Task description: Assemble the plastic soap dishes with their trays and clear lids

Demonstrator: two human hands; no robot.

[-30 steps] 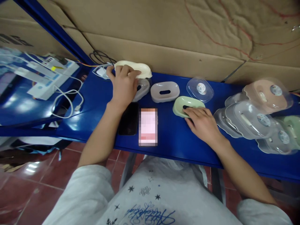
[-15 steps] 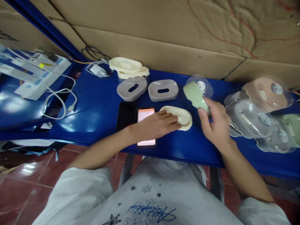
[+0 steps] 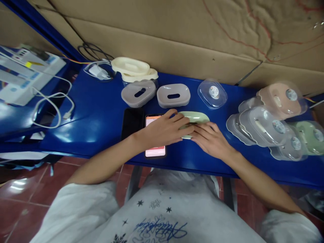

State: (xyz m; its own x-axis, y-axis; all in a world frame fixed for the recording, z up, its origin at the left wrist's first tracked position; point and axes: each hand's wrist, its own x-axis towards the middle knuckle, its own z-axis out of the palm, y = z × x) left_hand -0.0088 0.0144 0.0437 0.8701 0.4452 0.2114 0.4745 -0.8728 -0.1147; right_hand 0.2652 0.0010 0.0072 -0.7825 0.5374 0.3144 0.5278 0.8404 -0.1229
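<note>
A pale green soap dish (image 3: 196, 116) lies on the blue table in front of me, directly over where the cream base is, with only a light lower rim showing beneath. My left hand (image 3: 170, 131) grips its left side, fingers bent over the middle. On the right and front side, my right hand (image 3: 212, 140) holds the same dish with curled fingers. The two hands meet at the fingertips and cover much of its centre. A lit phone (image 3: 155, 152) lies partly under my left wrist, next to a dark phone (image 3: 132, 123).
Behind are two grey slotted dishes (image 3: 173, 96), a clear lid (image 3: 212, 93) with a round sticker, and stacked cream pieces (image 3: 134, 66). Clear-lidded boxes (image 3: 265, 126) pile up at right. A power strip (image 3: 31, 79) with white cables sits left. Cardboard (image 3: 162, 44) lines the back.
My right hand has brought the green dish left and down onto the cream base. My left hand has shifted from the cream base to the green dish. The view has shifted slightly.
</note>
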